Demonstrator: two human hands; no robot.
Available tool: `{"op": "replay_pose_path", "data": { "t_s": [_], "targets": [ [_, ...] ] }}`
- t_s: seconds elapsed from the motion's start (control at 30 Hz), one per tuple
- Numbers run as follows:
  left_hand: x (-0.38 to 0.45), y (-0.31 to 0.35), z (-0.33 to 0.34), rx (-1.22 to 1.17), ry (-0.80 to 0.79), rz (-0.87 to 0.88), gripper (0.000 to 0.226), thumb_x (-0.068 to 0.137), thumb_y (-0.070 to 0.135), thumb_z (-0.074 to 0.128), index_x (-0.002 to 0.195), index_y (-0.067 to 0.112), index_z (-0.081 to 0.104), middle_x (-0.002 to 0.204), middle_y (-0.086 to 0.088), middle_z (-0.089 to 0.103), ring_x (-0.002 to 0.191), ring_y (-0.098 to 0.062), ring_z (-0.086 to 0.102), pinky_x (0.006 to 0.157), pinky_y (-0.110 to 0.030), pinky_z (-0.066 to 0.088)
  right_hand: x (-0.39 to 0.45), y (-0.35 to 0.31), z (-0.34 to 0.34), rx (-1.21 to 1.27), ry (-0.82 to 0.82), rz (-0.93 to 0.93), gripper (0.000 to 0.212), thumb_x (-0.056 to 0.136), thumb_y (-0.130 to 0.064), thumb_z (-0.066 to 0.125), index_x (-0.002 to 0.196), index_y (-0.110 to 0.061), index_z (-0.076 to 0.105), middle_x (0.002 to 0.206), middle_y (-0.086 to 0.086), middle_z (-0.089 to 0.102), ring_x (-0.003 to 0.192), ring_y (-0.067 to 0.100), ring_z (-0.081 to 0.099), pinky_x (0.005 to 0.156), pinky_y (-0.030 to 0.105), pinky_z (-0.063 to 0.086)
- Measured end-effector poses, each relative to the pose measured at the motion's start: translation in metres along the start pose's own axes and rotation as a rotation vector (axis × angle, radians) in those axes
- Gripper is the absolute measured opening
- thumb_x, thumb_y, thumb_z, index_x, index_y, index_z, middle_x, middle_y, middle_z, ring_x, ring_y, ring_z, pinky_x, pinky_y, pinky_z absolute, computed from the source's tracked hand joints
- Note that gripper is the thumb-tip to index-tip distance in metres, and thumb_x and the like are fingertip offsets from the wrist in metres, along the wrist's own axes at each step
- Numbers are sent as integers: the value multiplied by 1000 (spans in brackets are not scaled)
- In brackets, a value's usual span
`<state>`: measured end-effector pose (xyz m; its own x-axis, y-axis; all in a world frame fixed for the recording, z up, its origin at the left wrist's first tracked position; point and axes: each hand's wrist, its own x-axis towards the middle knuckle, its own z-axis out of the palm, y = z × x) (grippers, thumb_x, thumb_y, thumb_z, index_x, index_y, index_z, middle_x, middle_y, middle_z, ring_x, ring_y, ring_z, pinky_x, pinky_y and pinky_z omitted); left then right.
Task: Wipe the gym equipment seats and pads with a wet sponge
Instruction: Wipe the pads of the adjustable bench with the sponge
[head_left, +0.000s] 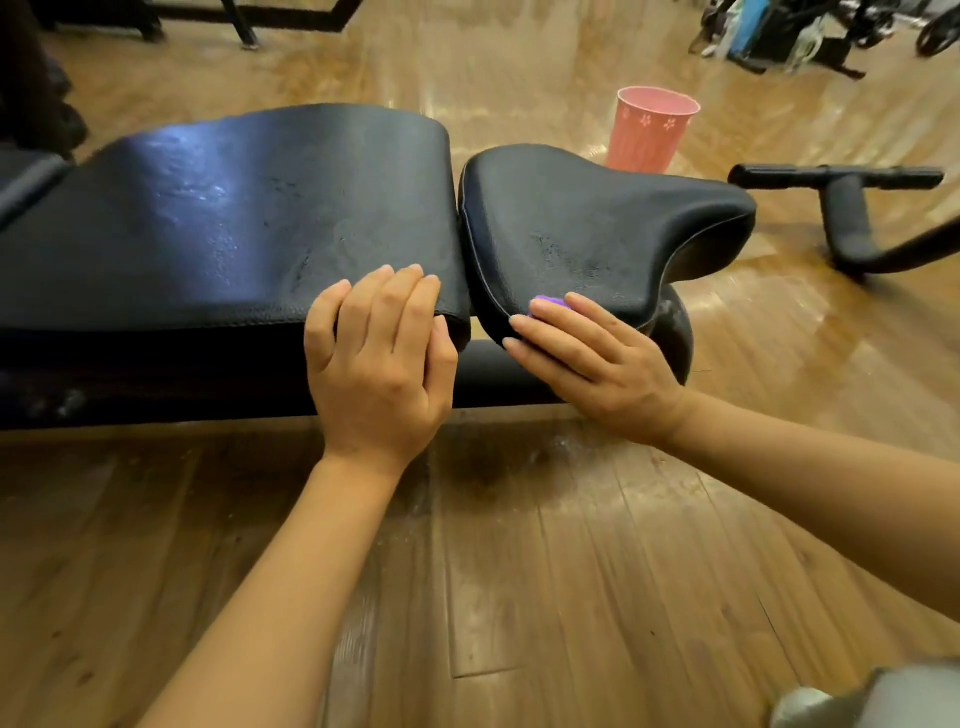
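Note:
A black gym bench lies across the view, with a long back pad on the left and a smaller seat pad on the right. Both pads look wet and shiny. My left hand rests flat on the near right corner of the back pad, fingers together, holding nothing. My right hand presses a purple sponge against the near left edge of the seat pad. Only a small bit of the sponge shows above my fingers.
A pink bucket stands on the wooden floor behind the seat pad. A black padded handle bar juts out at the right. Dark machine frames stand at the far left and back right. Wooden floor lies in front of the bench.

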<state>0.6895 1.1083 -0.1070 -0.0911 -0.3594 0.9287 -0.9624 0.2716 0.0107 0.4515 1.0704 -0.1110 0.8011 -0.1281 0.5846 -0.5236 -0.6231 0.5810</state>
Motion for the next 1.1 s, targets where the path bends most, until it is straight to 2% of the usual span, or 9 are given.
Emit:
{"op": "replay_pose_path", "data": {
  "t_s": [0.17,0.27,0.37,0.5,0.6,0.67,0.77,1.0,1.1],
  "targets": [
    [0,6,0,34,-7,-53,32,101,19,43,115,7,68,120,-10,68,114,-26,58,107,-40,30,13,-10,11,-3,47,-47,36,100,-3,56,136,-5,58,140,12,56,132,29,51,109,45,43],
    [2,15,1,45,-27,-116,33,101,23,42,113,6,66,119,-11,67,113,-29,58,108,-45,30,-6,13,7,-25,83,-156,42,96,-1,61,137,-9,57,141,7,55,131,24,52,107,42,46],
    [2,26,6,123,-57,-138,31,99,27,46,114,6,64,121,-10,64,117,-28,55,110,-55,29,-33,34,8,-1,139,-159,50,93,-3,67,140,-10,53,145,7,51,133,23,50,108,43,45],
    [4,35,10,189,-74,-173,29,98,28,49,114,7,63,123,-9,63,119,-25,50,109,-62,27,-69,56,15,120,136,-36,60,97,-4,62,149,-7,33,148,12,39,146,25,30,117,46,32],
    [2,43,13,172,-84,-148,30,99,26,48,115,6,63,124,-10,63,120,-25,51,112,-55,24,-78,55,26,291,153,174,65,102,-13,54,156,-14,16,158,11,24,151,24,14,121,43,23],
    [1,57,17,129,-103,-96,31,99,24,47,116,5,64,124,-11,64,121,-26,54,114,-49,23,-69,38,30,464,227,364,57,105,-17,45,155,-15,18,160,8,19,151,23,12,122,42,22],
    [-1,82,29,46,-150,-55,34,100,22,43,118,3,65,125,-13,65,124,-29,57,117,-48,23,-57,12,28,572,299,534,43,104,-22,39,142,-4,31,147,17,31,151,21,11,121,47,21],
    [1,112,53,-260,-257,-141,41,101,17,38,134,-2,53,143,-17,52,138,-28,43,121,-46,24,-53,-3,29,551,328,550,38,107,-17,37,143,-4,34,146,14,33,152,17,6,123,45,14],
    [0,114,58,-262,-246,-142,42,102,20,36,134,-1,53,144,-16,52,139,-28,43,119,-49,25,-63,1,37,555,346,467,51,108,-17,37,156,-17,19,159,5,22,152,19,7,123,44,13]
  ]
}}
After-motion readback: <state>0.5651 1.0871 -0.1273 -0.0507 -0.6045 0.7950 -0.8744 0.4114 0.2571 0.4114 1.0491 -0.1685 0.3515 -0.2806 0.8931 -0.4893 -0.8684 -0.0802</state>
